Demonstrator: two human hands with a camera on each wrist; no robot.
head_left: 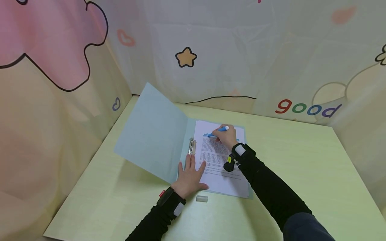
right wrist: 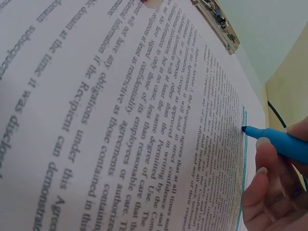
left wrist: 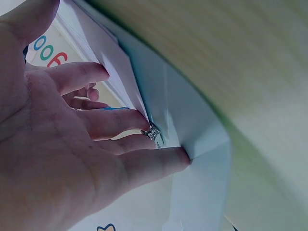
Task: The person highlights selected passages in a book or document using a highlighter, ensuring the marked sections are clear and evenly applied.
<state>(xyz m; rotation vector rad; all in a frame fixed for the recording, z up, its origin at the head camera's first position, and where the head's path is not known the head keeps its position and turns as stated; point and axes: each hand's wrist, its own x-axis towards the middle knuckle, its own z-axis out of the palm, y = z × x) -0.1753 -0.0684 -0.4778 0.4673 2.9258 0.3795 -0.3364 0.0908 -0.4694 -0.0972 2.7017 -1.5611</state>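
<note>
A light blue folder (head_left: 153,134) lies spread on the table, its left cover raised at a slant. Printed paper (head_left: 224,184) sits on the right side, beside a metal clip (head_left: 192,147) at the spine. My right hand (head_left: 227,135) pinches a blue marker (right wrist: 288,144), its dark tip right at the top line of text. Blue strokes (right wrist: 244,168) run along that line. My left hand (head_left: 188,179) rests with fingers spread on the lower left of the paper and the folder's spine, fingertips just below the clip.
A small grey cylinder (head_left: 202,198) lies on the pale table (head_left: 301,167), below the folder's lower edge. Printed curtains (head_left: 217,67) hang behind the table and at its left and right sides.
</note>
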